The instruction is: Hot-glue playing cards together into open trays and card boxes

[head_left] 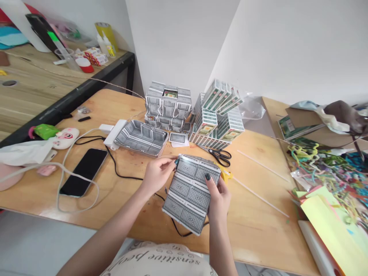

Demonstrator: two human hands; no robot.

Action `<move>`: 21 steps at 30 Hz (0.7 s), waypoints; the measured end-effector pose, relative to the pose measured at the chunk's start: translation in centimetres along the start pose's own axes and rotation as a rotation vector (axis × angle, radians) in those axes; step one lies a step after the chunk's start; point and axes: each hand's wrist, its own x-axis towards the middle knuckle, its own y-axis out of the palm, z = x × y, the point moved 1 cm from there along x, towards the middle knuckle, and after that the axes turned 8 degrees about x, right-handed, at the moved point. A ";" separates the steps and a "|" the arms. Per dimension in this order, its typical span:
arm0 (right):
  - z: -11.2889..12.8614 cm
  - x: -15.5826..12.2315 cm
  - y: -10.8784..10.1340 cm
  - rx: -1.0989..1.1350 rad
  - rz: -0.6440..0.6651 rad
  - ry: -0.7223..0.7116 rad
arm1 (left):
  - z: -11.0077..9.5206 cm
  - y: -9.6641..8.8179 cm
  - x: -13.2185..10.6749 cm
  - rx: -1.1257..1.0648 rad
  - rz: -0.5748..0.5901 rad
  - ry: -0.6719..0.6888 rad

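Observation:
A box-like panel covered in grey-patterned playing cards (188,188) is tilted toward me above the table's near edge. My right hand (219,193) grips its right side, thumb on the front face and fingers behind. At its upper left corner, my left hand (159,172) has thumb and fingers pinched together on the edge. Behind it lies an open tray made of the same cards (140,138). A taller card-covered structure (168,103) stands farther back, with loose cards (178,138) at its foot. Black-handled scissors (220,155) and a yellow tool (225,174) lie right of the panel.
Green-and-white card boxes (217,119) are stacked at the back. A phone (84,172), white power strip (116,134) and cables occupy the left. Two thin white sticks (261,197) lie on the right, before coloured yarn scraps (324,168) and yellow paper (330,226).

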 end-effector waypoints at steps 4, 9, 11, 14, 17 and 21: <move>0.4 0.0 0.1 0.004 0.009 -0.016 | -0.3 -0.3 0.8 -0.099 0.111 -0.055; 0.9 -0.3 0.5 -0.006 -0.007 -0.006 | -0.3 -0.3 0.6 -0.035 0.155 -0.044; 0.8 -0.2 0.5 -0.005 -0.022 0.001 | -0.4 -0.2 0.4 0.051 0.123 0.008; 0.5 -0.1 0.3 0.003 -0.021 0.030 | -0.6 -0.3 0.2 0.117 0.088 0.067; 0.3 0.0 0.1 0.006 -0.014 0.068 | -0.5 -0.2 0.0 0.100 0.093 0.071; 0.3 0.2 -0.2 0.030 -0.025 0.091 | -0.1 0.0 -0.4 0.093 0.135 0.062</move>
